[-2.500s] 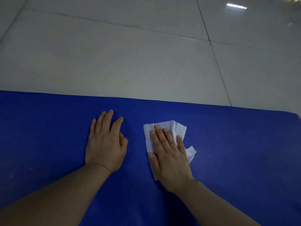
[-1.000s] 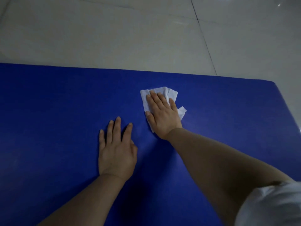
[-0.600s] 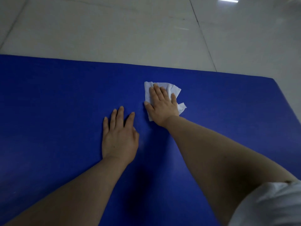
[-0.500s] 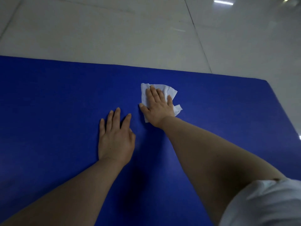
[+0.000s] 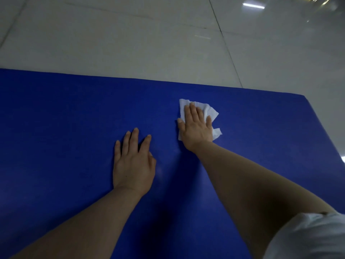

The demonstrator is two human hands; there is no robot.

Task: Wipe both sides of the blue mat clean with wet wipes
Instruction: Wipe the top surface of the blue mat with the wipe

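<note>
Both palms down on blue mat (image 5: pixel 65 128), spread over pale tiled floor (image 5: pixel 112 38). Left hand (image 5: pixel 133 163) flat, fingers straight, holding nothing. Right hand (image 5: pixel 196 128) pressing white wet wipe (image 5: pixel 210 111) with straight fingers near far edge.

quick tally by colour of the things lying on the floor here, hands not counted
blue: 1, the flat blue mat spread on the pale tiled floor
white: 1, the crumpled white wet wipe under the flat right hand
total: 2
The left hand rests flat on the mat, holding nothing.
</note>
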